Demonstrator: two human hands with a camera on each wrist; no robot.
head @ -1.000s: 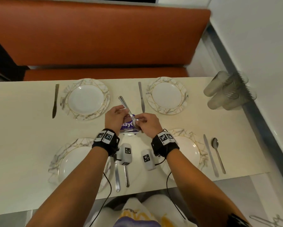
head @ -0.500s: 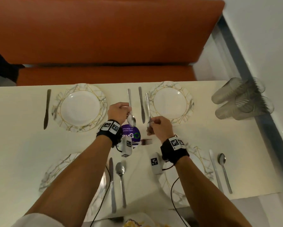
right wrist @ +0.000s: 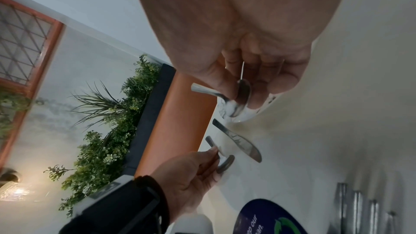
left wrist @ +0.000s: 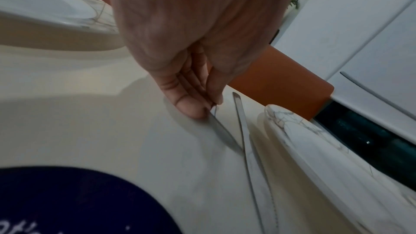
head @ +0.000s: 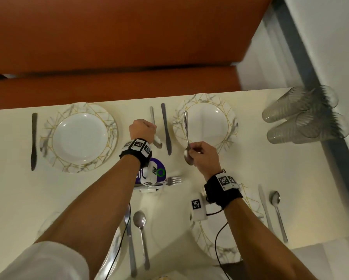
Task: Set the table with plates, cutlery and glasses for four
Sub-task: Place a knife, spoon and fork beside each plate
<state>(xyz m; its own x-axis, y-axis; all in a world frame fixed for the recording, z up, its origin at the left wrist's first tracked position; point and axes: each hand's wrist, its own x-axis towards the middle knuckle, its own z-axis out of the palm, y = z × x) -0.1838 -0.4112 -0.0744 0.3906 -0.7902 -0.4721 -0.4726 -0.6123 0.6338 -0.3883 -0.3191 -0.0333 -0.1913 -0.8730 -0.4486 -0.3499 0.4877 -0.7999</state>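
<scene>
**Two spoons in hand between the far plates**

Left hand (head: 142,129) pinching a spoon (head: 157,138) by the neck, low over the table (head: 250,162), just left of a knife (head: 166,128) lying beside the far right plate (head: 230,118). Right hand (head: 205,156) clamped on a second spoon (head: 186,136) near its bowl, handle pointing away over that plate's left rim. Both hands apart, each holding its own spoon. Farther left, another plate (head: 48,136) with a knife (head: 34,141) on its left. Behind the left wrist, a purple round label (head: 159,168) and fork tines (head: 174,180). Nearer the body, two more plates, each flanked by a knife and spoon. At the far right edge, four clear glasses (head: 305,116) clustered together.
</scene>
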